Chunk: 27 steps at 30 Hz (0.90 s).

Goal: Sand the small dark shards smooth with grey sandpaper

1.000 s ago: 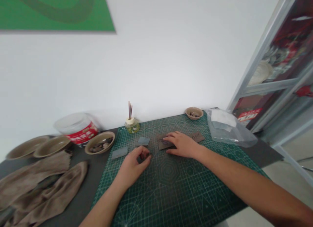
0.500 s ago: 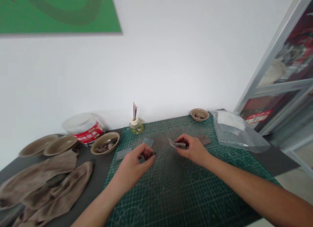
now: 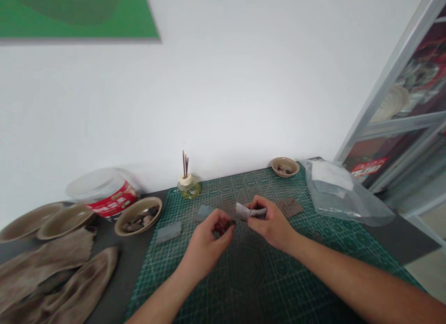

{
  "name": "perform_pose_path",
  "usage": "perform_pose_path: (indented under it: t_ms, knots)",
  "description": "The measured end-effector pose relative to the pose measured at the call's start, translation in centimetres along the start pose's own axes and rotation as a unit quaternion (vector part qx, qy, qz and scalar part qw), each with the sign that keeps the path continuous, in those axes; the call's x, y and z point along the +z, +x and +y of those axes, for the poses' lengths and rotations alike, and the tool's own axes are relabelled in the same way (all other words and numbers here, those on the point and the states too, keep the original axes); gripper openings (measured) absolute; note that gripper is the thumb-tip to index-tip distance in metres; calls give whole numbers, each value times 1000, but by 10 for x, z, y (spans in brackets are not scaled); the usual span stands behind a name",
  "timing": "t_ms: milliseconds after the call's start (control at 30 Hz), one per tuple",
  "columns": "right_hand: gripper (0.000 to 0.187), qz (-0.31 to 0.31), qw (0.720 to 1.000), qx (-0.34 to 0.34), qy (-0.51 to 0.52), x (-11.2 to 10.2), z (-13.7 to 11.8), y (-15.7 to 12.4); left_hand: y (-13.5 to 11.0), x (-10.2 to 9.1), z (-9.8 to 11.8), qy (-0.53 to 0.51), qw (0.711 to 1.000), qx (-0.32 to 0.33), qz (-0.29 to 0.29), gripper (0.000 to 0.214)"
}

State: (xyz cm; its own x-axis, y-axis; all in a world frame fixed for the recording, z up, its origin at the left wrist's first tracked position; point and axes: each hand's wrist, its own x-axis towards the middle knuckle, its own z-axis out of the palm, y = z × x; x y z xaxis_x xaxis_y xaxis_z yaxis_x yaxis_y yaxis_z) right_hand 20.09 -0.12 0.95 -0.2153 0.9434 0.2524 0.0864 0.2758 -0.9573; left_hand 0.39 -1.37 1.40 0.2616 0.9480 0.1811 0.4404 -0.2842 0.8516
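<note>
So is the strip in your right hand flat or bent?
Bent, not flat: the strip is pinched in the right hand, and it curves between the fingers, with its pale end bulging out to the left.

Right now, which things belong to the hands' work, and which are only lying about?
In use: the left hand, pinching a small dark stone; the right hand, holding a folded grey strip.
Lying about: two flat grey sheets, a brown card, a bowl of stones.
</note>
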Motion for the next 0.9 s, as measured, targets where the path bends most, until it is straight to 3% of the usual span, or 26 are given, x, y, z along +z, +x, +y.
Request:
perform_pose_path:
  t_ms: [167, 300, 400, 633, 800, 900]
  knots:
    - [16, -6, 1000, 4, 14, 9, 12, 1, -6, 1, -8, -23, 1000, 3, -13, 3]
    - [20, -69, 995, 30, 59, 13, 17, -1, -7, 4, -11, -35, 999, 3, -14, 3]
    - [16, -97, 995, -13, 13, 15, 16, -6, -7, 6, -11, -49, 999, 6, -20, 3]
    - [8, -96, 993, -67, -11, 11, 11, -8, -8, 10, -9, -79, 997, -1, -26, 6]
    - [15, -73, 995, -71, -11, 9, 11, -7, -7, 8, -11, -74, 997, -18, -6, 9]
    - [26, -65, 992, -85, -68, 10, 12, -9, -7, 7, -13, -81, 996, -30, 9, 10]
